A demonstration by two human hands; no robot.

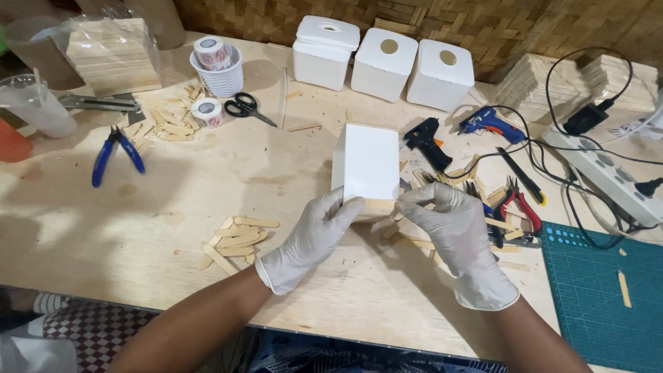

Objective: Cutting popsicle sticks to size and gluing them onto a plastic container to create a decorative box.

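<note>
A white rectangular box [366,160] lies on the plywood table [173,200] in the middle. A short wooden stick [378,206] lies along the box's near edge. My left hand [311,238], in a white glove, presses on the box's near left corner and the stick's left end. My right hand [459,235], also gloved, pinches the right end of the same stick. Both hands hold the stick against the box.
Loose wooden sticks [235,242] lie left of my hands. Blue pliers [114,152], scissors [245,107], tape rolls in a white cup [217,69], three white boxes [383,62], two glue guns [490,123], red pliers [518,204], a power strip [608,176], a green cutting mat [608,290].
</note>
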